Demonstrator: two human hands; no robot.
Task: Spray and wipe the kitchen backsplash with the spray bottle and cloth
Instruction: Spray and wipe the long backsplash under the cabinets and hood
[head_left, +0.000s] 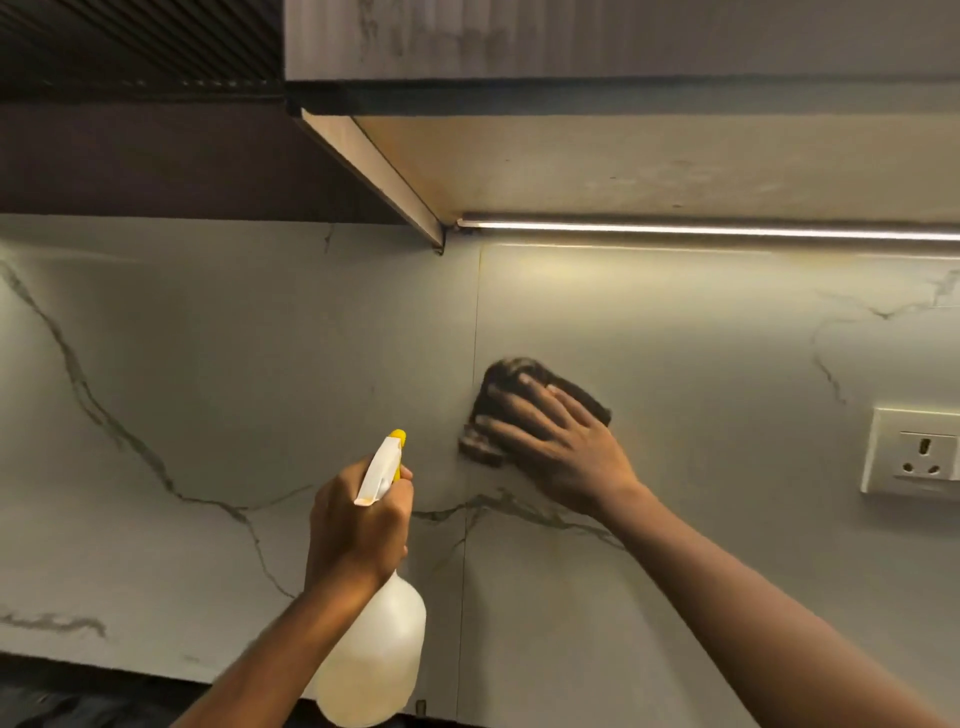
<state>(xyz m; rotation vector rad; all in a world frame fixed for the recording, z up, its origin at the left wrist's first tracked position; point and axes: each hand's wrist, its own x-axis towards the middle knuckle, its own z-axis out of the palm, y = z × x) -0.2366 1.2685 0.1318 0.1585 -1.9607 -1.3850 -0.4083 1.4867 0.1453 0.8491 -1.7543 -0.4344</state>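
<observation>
The backsplash (218, 364) is pale marble-look tile with dark veins and a vertical seam near the middle. My right hand (563, 444) presses a dark folded cloth (582, 397) flat against the tile just right of that seam, fingers straight and spread. The cloth is blurred and partly hidden under my fingers. My left hand (356, 519) grips the neck and trigger of a white spray bottle (376, 654) with a yellow nozzle tip, held upright a little left of and below the cloth, nozzle pointing at the wall.
A white wall socket (914, 452) sits on the tile at the right edge. An upper cabinet (571, 171) with a lit light strip (701, 228) hangs above. A dark hood fills the upper left. The dark countertop (78, 696) shows at the bottom left.
</observation>
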